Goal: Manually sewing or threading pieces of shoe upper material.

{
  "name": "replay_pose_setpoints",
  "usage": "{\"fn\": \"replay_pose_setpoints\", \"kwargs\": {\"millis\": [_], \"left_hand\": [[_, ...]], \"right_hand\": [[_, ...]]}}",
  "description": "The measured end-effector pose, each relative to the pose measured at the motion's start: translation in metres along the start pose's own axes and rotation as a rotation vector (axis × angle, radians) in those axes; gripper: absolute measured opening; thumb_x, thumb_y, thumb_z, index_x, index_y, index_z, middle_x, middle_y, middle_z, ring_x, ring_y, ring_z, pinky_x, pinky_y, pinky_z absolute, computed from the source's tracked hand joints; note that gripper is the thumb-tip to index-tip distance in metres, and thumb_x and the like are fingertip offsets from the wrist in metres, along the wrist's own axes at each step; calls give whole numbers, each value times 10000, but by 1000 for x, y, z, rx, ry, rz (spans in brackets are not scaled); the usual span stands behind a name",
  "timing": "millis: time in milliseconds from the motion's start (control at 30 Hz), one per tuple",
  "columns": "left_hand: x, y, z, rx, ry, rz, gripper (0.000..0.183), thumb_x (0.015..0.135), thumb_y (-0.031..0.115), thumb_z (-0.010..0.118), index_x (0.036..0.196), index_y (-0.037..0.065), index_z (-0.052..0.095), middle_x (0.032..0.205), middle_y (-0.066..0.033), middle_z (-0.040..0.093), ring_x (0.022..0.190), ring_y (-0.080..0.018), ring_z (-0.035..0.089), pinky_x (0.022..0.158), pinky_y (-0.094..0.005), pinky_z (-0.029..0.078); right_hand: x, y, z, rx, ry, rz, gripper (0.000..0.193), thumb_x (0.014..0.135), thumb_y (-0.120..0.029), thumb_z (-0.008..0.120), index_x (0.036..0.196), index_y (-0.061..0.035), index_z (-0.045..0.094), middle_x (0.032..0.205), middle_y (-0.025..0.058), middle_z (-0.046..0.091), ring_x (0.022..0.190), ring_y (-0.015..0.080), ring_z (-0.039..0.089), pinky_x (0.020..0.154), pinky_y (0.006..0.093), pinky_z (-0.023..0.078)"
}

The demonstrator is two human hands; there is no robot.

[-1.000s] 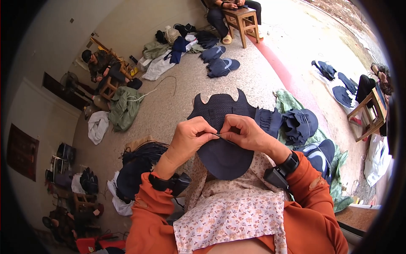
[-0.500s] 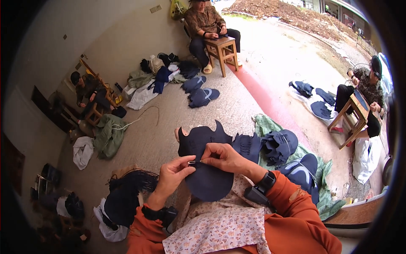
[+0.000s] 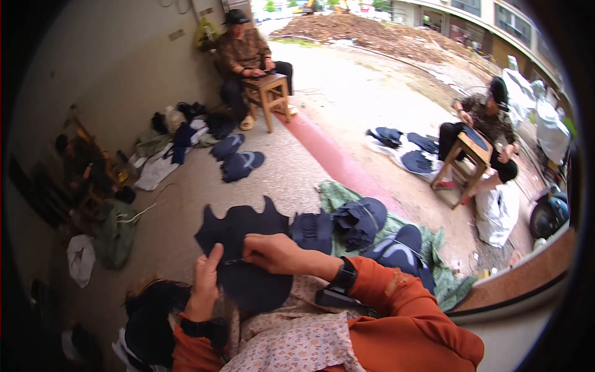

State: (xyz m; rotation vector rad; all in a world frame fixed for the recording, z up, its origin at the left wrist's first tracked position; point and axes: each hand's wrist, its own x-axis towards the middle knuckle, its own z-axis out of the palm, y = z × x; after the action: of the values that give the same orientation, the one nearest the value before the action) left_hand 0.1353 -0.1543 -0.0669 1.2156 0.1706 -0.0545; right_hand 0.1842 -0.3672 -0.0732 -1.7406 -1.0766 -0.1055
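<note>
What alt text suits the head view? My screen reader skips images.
A person in orange sleeves holds a dark navy cap piece on their lap, left hand gripping its edge, right hand pinching at it. Finished caps lie on green cloth nearby; two other people sit at wooden stools.

cap piece [image 3: 248, 248] on lap, caps [image 3: 362, 223] right

At lower centre, the left hand [image 3: 203, 282] and right hand [image 3: 271, 253] pinch a dark navy cap piece [image 3: 238, 232] held over a floral apron [image 3: 291, 338]. Right of it, navy caps [image 3: 362, 220] lie piled on a green cloth [image 3: 446, 279]. Two people sit by wooden stools, top centre [image 3: 268, 87] and right [image 3: 468, 146].
</note>
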Motion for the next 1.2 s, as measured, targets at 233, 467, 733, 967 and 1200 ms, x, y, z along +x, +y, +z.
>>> {"fn": "replay_pose_setpoints", "kwargs": {"millis": [233, 467, 733, 967, 1200], "left_hand": [[-2, -8, 1, -90, -91, -40, 295, 967, 195, 651, 1125, -54, 654, 1075, -115, 709, 949, -197, 694, 855, -347, 577], [-3, -2, 4, 448, -63, 114, 261, 947, 214, 693, 948, -47, 708, 943, -46, 709, 822, -94, 626, 730, -253, 519], [-9, 5, -13, 322, -100, 40, 419, 947, 337, 693, 657, 35, 676, 678, 33, 651, 571, -27, 546, 522, -198, 442], [-6, -7, -36, 522, -99, 9, 407, 943, 385, 684, 806, 1, 700, 726, -2, 678, 610, -59, 584, 552, -224, 469], [-17, 27, -7, 1443, 566, 1020, 558, 809, 216, 804, 1276, 38, 555, 1287, -127, 563, 1117, -222, 538, 717, -318, 495]], "right_hand": [[-16, 6, -43, -144, -206, 22, 96, 877, -124, 638, 901, -85, 554, 771, 124, 618, 747, 361, 643, 621, 448, 476], [-19, 2, -77, -481, -357, -45, 236, 813, -109, 638, 1018, -134, 522, 919, 73, 602, 732, 351, 626, 596, 449, 498], [-93, 87, -135, -124, 395, 515, 108, 958, -140, 641, 1022, -63, 600, 737, -11, 551, 655, 84, 515, 568, 243, 419], [-79, 55, -116, 559, 355, 943, 238, 974, -268, 646, 983, -32, 610, 646, -73, 475, 452, 2, 328, 403, 194, 215], [-73, 32, -108, 198, 385, 651, 200, 973, -216, 652, 974, -16, 654, 744, -42, 561, 641, 25, 487, 548, 192, 376]]}}
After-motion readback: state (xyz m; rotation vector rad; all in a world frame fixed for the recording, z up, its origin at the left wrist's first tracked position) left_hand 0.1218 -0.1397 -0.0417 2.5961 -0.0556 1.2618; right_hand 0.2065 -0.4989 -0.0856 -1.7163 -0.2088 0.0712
